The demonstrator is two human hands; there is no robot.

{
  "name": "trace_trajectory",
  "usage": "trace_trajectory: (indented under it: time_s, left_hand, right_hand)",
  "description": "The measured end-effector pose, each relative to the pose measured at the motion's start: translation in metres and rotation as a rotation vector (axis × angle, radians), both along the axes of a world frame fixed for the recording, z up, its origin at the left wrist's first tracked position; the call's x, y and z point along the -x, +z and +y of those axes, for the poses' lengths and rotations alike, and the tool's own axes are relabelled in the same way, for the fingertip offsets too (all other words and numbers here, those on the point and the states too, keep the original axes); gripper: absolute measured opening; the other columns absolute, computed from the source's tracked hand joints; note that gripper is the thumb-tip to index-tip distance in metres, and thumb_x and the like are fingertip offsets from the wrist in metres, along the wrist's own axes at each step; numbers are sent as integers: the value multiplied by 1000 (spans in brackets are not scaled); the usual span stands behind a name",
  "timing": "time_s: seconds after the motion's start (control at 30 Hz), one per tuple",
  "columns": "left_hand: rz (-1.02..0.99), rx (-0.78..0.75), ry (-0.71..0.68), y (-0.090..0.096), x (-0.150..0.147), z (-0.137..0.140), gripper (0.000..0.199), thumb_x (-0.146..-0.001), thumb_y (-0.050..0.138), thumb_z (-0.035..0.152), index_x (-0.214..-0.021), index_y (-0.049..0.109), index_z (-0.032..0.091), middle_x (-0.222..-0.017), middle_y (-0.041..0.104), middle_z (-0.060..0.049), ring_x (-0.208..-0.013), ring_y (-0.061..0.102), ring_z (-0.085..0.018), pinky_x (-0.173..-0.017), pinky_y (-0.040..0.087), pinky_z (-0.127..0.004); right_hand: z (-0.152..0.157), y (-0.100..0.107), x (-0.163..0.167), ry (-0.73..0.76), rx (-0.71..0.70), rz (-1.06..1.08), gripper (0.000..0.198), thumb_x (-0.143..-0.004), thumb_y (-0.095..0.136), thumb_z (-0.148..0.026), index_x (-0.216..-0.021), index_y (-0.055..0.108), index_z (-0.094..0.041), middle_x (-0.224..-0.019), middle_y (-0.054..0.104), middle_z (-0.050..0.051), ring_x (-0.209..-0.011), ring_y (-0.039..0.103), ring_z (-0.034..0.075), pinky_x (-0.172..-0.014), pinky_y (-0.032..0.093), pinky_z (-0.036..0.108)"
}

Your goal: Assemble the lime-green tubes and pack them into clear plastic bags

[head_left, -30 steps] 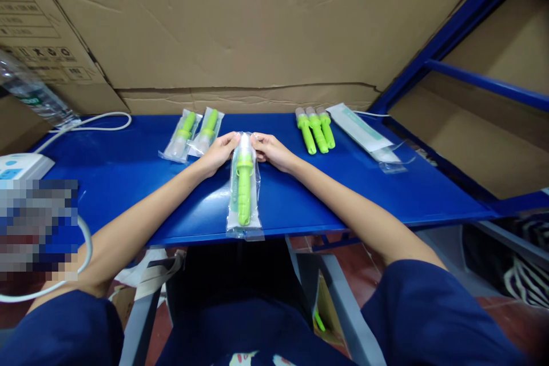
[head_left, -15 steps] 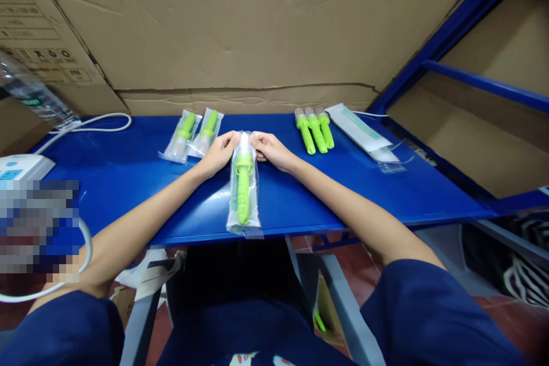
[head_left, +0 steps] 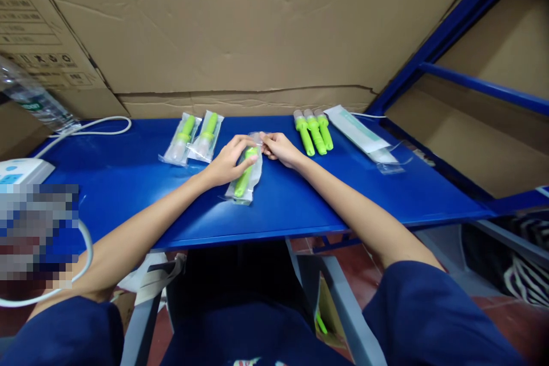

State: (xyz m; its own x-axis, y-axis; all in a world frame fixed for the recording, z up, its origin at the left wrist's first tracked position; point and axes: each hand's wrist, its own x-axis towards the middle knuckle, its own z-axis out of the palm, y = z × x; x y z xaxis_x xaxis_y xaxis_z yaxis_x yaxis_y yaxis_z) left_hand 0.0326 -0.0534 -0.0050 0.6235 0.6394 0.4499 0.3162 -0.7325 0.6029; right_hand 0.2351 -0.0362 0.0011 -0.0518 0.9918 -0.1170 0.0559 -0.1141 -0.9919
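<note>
Near the middle of the table lies a bright green tool inside a clear plastic bag. My left hand is closed around its upper part, thumb on the near side and fingers over the top, hiding the head. With pinched fingertips my right hand holds the far end of the bag. Left of my hands are two more bagged green tools, one bagged tool beside another bagged tool, their whitish heads toward me. Three unbagged green tools lie side by side to the right.
A stack of flat plastic bags lies at the back right of the blue table. Cardboard walls the back. A white cable, a clear bottle and a white device occupy the left side.
The bagged tool has moved away from the table's front edge and tilted. My left hand has shifted from pinching the bag's top to wrapping over the tool; my right hand stays at the bag's end.
</note>
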Motion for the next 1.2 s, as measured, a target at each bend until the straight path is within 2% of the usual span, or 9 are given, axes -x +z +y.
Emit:
trace_trajectory:
  time_s: [0.2, 0.37, 0.43, 0.5, 0.6, 0.73, 0.87, 1.0, 1.2]
  left_hand:
    - [278, -41, -146, 8, 4, -6, 58, -97, 60, 61, -143, 60, 25, -164, 42, -17, -155, 37, -39, -126, 31, -63]
    - [329, -27, -208, 7, 8, -4, 74, -93, 66, 66, -153, 53, 25, -173, 28, -18, -161, 27, -40, -130, 27, -63]
    - [293, -17, -230, 6, 9, -3, 71, -95, 64, 63, -154, 53, 25, -174, 27, -17, -162, 26, -38, -131, 27, -60]
    - [265, -7, -244, 6, 9, -4, 64, -95, 65, 61, -149, 59, 27, -174, 27, -14, -162, 26, -37, -132, 28, -59]
    - [263, -4, -275, 7, 8, -6, 45, -97, 66, 57, -129, 74, 27, -174, 28, -9, -161, 30, -37, -132, 30, -59]
    - [292, -11, -297, 11, 6, -9, 34, -101, 62, 51, -111, 82, 25, -174, 30, -6, -160, 32, -34, -133, 30, -55]
    - [340, -85, -200, 20, 10, -5, 38, -106, 54, 44, -103, 83, 20, -173, 33, -11, -160, 33, -32, -132, 31, -55]
    - [445, -228, -21, 28, 20, 4, 41, -108, 49, 43, -108, 82, 19, -170, 38, -12, -158, 36, -34, -130, 30, -59]
    - [507, -298, 240, 25, 22, 6, 44, -107, 48, 47, -121, 78, 18, -170, 38, -11, -159, 33, -34, -133, 24, -57]
  right_hand:
    - [0, 8, -2, -75, 60, 108, 36, -112, 44, -23, -78, 54, -16, -59, 59, 1, -48, 57, 8, -51, 50, 16]
    - [7, 3, -7, -129, -32, 43, 20, -108, 43, -13, -91, 52, -19, -82, 64, 2, -66, 64, 10, -63, 57, 21]
    - [12, -4, -12, -169, -108, -122, 18, -100, 42, -5, -103, 55, -18, -102, 67, 7, -79, 67, 13, -73, 61, 28]
    - [15, -9, -19, -174, -261, -369, 40, -90, 43, 1, -122, 57, -17, -125, 64, 13, -100, 67, 19, -92, 60, 38]
    - [16, -14, -28, -39, -547, -741, 66, -83, 42, 1, -144, 58, -21, -150, 52, 15, -135, 52, 27, -116, 44, 54]
    - [10, -8, -32, 148, -623, -1059, 53, -91, 47, -11, -135, 72, -28, -171, 33, 11, -151, 33, 39, -115, 33, 68]
    - [2, 6, -39, 131, -596, -1223, 43, -92, 53, -13, -123, 79, -26, -172, 34, 11, -154, 29, 43, -114, 30, 71]
    - [-6, 23, -50, 85, -485, -1361, 44, -84, 50, -1, -108, 83, -18, -163, 47, 17, -148, 42, 42, -113, 31, 69]
    - [-18, 44, -49, 96, -331, -1356, 33, -79, 50, 2, -79, 80, -13, -113, 76, 20, -109, 70, 35, -98, 48, 50]
